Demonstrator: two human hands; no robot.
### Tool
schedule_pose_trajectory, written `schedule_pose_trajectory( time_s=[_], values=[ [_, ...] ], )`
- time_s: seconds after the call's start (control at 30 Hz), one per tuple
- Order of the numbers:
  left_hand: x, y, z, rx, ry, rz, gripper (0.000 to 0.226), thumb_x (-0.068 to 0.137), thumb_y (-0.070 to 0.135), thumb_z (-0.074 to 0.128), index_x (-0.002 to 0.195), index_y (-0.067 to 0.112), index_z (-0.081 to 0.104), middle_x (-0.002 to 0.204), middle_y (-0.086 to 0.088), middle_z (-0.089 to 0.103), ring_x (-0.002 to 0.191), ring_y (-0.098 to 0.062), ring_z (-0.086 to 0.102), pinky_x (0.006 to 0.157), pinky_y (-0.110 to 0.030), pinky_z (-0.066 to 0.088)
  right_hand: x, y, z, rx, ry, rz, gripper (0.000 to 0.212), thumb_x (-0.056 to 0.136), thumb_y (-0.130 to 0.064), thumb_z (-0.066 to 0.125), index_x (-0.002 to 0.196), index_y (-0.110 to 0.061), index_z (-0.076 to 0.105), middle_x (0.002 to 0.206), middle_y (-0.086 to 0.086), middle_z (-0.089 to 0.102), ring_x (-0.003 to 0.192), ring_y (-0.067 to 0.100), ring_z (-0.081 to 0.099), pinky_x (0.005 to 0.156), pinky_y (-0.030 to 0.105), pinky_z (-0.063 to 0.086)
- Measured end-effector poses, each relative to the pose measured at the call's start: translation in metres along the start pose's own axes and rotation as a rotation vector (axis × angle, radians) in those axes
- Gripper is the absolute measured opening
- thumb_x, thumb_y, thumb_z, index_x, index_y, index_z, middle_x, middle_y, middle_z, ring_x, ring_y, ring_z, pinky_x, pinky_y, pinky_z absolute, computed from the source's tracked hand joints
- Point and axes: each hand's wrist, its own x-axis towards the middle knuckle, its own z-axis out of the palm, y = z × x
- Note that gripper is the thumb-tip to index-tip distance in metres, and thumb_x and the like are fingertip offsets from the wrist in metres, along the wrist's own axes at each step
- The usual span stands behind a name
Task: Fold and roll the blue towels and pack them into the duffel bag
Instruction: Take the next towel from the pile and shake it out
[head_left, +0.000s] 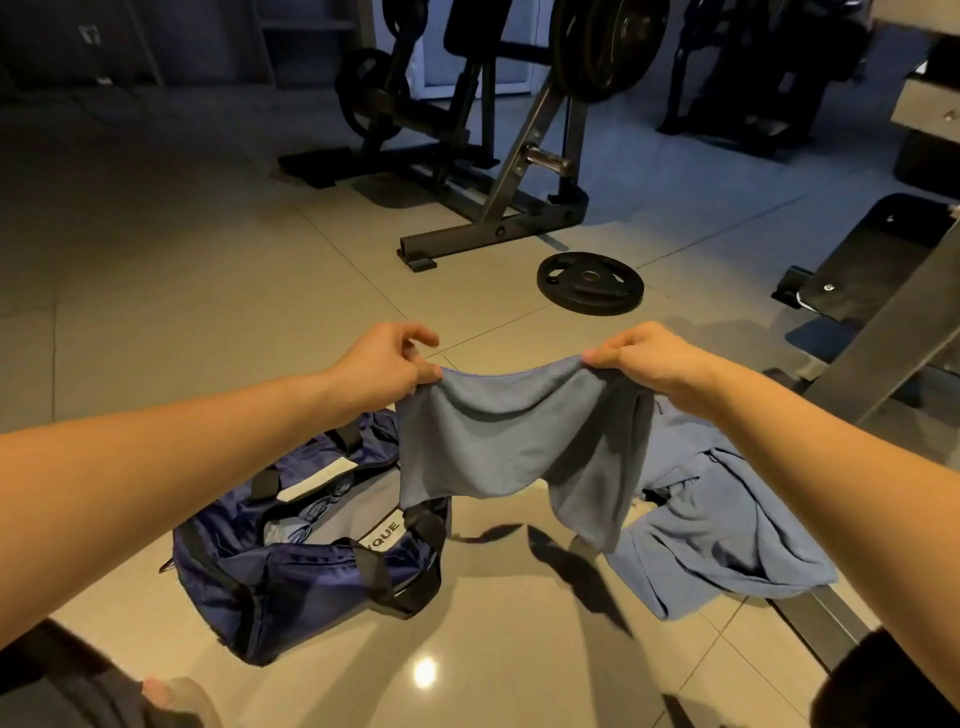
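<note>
A blue towel (511, 441) hangs in the air, stretched between both hands by its top edge. My left hand (387, 366) pinches its left corner and my right hand (649, 358) pinches its right corner. Below and left, a navy duffel bag (306, 566) with black straps lies open on the tiled floor; rolled blue cloth shows inside it. More blue towel (722, 525) lies crumpled on the floor at the right, partly hidden by the held one.
A black weight plate (589, 283) lies on the floor beyond the hands. A weight machine frame (498, 208) stands farther back. A black bench (872, 270) and its metal frame run along the right. My knees show at the bottom corners.
</note>
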Motion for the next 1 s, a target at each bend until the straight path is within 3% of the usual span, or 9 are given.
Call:
schedule_pose_trajectory(
  time_s=[0.07,0.17,0.23,0.3,0.4,0.57,0.7,0.9,1.0],
  values=[
    [-0.003,0.016,0.01,0.024,-0.068,0.101,0.052,0.093,0.012,0.072,0.141,0.019,0.052,0.074,0.001,0.068,0.066,-0.005,0.064,0.061,-0.02,0.048,-0.006,-0.016,0.006,-0.025,-0.161,-0.078,0.026,0.097,-0.031,0.064,0.094,-0.009,0.077,0.096,0.01,0.073,0.095,0.026,0.065,0.08,0.033,0.053],
    [-0.01,0.037,0.023,-0.006,-0.261,0.149,0.061,0.092,0.013,0.073,0.146,0.024,0.048,0.081,-0.002,0.072,0.077,-0.01,0.068,0.073,-0.024,0.052,-0.011,-0.034,0.018,-0.015,-0.296,-0.191,0.026,0.097,-0.031,0.063,0.097,-0.008,0.076,0.098,0.01,0.073,0.099,0.025,0.067,0.091,0.039,0.054],
    [-0.012,0.044,0.029,-0.011,-0.359,0.157,0.046,0.092,0.015,0.073,0.135,0.023,0.06,0.087,-0.006,0.074,0.086,-0.017,0.07,0.085,-0.034,0.055,-0.012,-0.041,0.025,0.005,-0.333,-0.246,0.029,0.096,-0.031,0.064,0.097,-0.005,0.075,0.097,0.014,0.072,0.092,0.023,0.066,0.088,0.039,0.053],
    [-0.01,0.045,0.031,-0.008,-0.38,0.155,0.02,0.091,0.017,0.075,0.11,0.019,0.073,0.086,-0.006,0.074,0.086,-0.021,0.068,0.087,-0.042,0.054,-0.012,-0.043,0.031,0.009,-0.357,-0.271,0.033,0.094,-0.032,0.066,0.094,0.0,0.073,0.088,0.016,0.069,0.082,0.02,0.063,0.079,0.036,0.051],
    [-0.002,0.037,0.023,-0.006,-0.335,0.097,0.005,0.089,0.019,0.077,0.092,0.016,0.077,0.086,-0.005,0.075,0.083,-0.02,0.065,0.076,-0.036,0.052,-0.009,-0.034,0.032,0.009,-0.354,-0.24,0.027,0.09,-0.034,0.071,0.082,-0.008,0.073,0.075,0.005,0.066,0.071,0.012,0.061,0.069,0.027,0.049],
    [0.008,0.018,-0.003,-0.099,-0.32,-0.027,0.007,0.092,0.014,0.073,0.093,0.008,0.075,0.096,-0.01,0.074,0.089,-0.02,0.066,0.078,-0.032,0.056,-0.01,-0.005,0.028,0.036,-0.475,-0.11,0.025,0.087,-0.035,0.074,0.072,-0.015,0.068,0.075,0.003,0.067,0.07,0.013,0.061,0.066,0.025,0.05],
    [0.014,0.002,-0.013,-0.116,-0.177,-0.165,0.004,0.093,0.009,0.07,0.09,0.007,0.071,0.099,-0.012,0.07,0.089,-0.022,0.064,0.071,-0.03,0.055,-0.008,0.017,0.022,0.093,-0.446,-0.034,0.029,0.081,-0.037,0.079,0.078,-0.01,0.066,0.083,0.012,0.065,0.078,0.023,0.06,0.077,0.035,0.049],
    [0.022,-0.019,-0.013,-0.142,0.02,-0.34,0.018,0.096,0.012,0.067,0.111,0.001,0.069,0.108,-0.016,0.067,0.085,-0.021,0.061,0.062,-0.028,0.05,-0.008,0.045,0.013,0.067,-0.567,0.09,0.018,0.085,-0.019,0.075,0.076,-0.007,0.066,0.079,0.013,0.063,0.075,0.023,0.058,0.066,0.027,0.051],
    [0.024,-0.023,-0.012,-0.179,0.113,-0.364,0.021,0.096,0.01,0.068,0.113,-0.001,0.069,0.104,-0.015,0.065,0.081,-0.02,0.059,0.06,-0.028,0.049,-0.005,0.059,0.008,-0.006,-0.595,0.156,0.013,0.089,-0.018,0.072,0.084,-0.007,0.071,0.092,0.015,0.069,0.088,0.026,0.063,0.081,0.034,0.057]
  ],
)
